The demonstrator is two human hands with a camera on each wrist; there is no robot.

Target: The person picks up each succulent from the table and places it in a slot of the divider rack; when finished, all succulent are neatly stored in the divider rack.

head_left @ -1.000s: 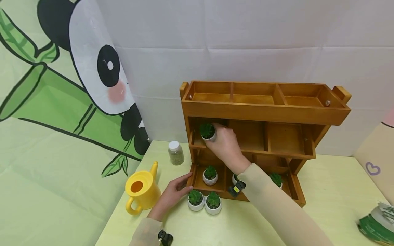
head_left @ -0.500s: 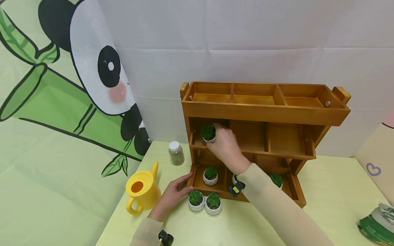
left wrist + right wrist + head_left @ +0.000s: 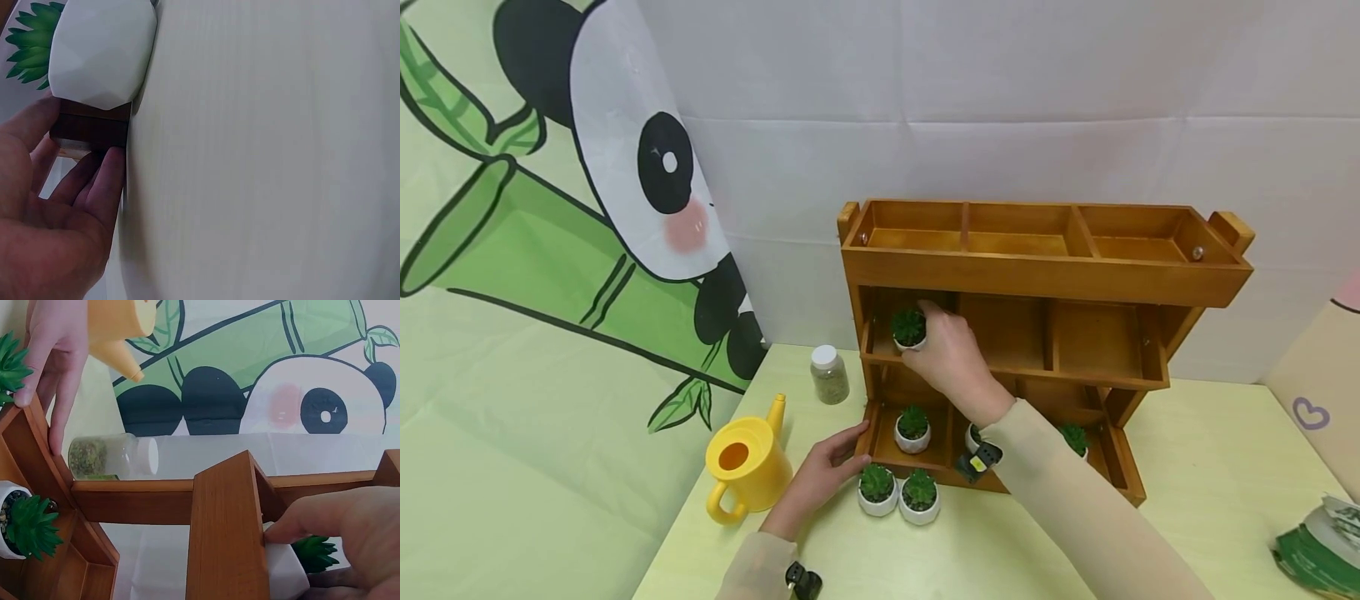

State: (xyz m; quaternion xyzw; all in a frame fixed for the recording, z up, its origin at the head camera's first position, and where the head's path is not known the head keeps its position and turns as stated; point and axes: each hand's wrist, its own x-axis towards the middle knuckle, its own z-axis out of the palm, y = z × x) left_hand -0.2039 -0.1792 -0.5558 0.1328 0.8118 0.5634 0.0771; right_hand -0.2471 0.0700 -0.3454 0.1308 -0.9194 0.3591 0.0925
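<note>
Right grip holds a succulent between thumb and fingers.

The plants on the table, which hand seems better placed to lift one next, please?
Probably the left hand: it touches the shelf beside those plants, while the right hand holds another plant.

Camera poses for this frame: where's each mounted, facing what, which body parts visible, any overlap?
Head: on the head, facing forward and down at the wooden shelf; both sleeves, left grip and right grip show.
Left wrist: on that wrist, facing a white pot, shelf corner and tabletop; left grip shows.
Right wrist: on that wrist, facing a held potted plant, shelf and panda backdrop; both grips show.
Shared: head and right wrist both see the jar and yellow watering can.
</note>
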